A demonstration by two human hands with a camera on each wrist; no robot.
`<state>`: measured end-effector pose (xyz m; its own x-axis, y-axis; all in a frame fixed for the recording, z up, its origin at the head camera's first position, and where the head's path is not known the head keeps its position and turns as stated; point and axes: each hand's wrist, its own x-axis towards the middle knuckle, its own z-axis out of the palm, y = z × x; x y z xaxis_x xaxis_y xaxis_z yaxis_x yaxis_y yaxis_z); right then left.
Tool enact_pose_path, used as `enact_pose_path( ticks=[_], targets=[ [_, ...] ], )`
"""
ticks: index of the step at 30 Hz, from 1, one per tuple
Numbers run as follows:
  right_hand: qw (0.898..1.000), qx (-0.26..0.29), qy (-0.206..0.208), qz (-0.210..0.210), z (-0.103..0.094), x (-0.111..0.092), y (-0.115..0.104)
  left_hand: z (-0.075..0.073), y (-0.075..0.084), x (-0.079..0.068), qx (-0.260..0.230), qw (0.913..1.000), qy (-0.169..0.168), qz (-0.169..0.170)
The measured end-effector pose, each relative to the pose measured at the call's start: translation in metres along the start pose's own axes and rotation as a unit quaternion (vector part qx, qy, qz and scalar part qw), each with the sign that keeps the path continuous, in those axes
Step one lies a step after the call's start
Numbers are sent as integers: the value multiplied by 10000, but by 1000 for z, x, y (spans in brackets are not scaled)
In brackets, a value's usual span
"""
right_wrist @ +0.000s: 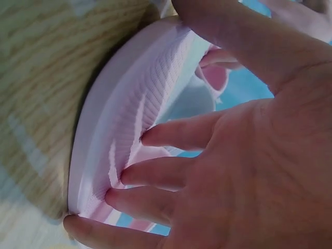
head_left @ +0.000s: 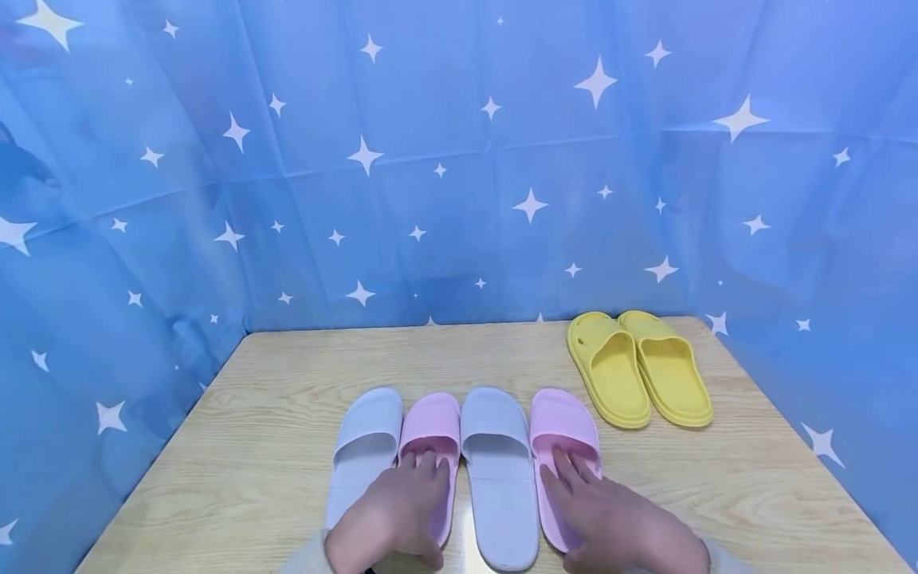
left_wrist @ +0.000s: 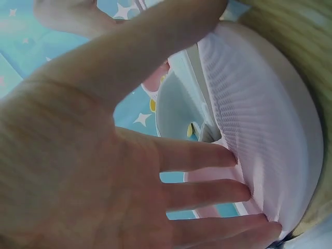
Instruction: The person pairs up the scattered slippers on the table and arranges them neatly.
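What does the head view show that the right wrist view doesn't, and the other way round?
Only the head view: the yellow slippers whole, near the far edge of the table, and the alternating row of gray slippers and pink slippers.

Only the right wrist view: the palm of the right hand.

Both: that hand, the pink slipper at its fingers, and part of the tabletop.

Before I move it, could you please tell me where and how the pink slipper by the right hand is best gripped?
I would pinch the pink slipper's strap at its rear edge, coming from the heel side: it arches above the sole, and the opening faces the right hand.
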<state>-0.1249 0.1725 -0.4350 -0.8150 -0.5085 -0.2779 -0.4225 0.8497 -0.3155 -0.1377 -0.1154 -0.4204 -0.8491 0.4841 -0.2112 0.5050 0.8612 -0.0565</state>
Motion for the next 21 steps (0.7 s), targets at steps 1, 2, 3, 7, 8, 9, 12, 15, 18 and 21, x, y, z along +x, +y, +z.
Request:
enact_pose_path(
  ticks=[1, 2, 3, 7, 8, 9, 12, 15, 18, 21],
  targets=[
    [10000, -28, -48, -6, -1, 1, 0, 0, 0, 0, -17, 10000, -20, 11],
    [9999, -65, -97, -20, -1, 2, 1, 0, 0, 0, -30, 10000, -28, 30],
    [9998, -103, -141, -48, -2, 3, 1, 0, 0, 0, -49, 10000, -47, 53],
    [9996, -78, -257, -73, -4, 4, 3, 1, 1, 1, -87, 9998, -86, 126],
    [9996, -74, -249, -91, -4, 3, 3, 1, 1, 1, -73, 9999, -86, 128],
    [9997, -58, -235, -101, -4, 3, 3, 2, 1, 2, -58, 9999, -81, 128],
    [9997, -45, -226, -117, -4, 3, 3, 3, 2, 2, 34, 9999, -25, 151],
    [9996, -56, -259, -116, -4, 3, 4, 2, 1, 0, 23, 9999, -7, 158],
    [9995, -141, -248, -160, -5, 4, 6, 0, -1, 0, -97, 9999, -17, 137],
    [9994, -210, -243, -161, -8, 5, 7, -2, -3, 0, -188, 9998, 6, 117]
  ],
)
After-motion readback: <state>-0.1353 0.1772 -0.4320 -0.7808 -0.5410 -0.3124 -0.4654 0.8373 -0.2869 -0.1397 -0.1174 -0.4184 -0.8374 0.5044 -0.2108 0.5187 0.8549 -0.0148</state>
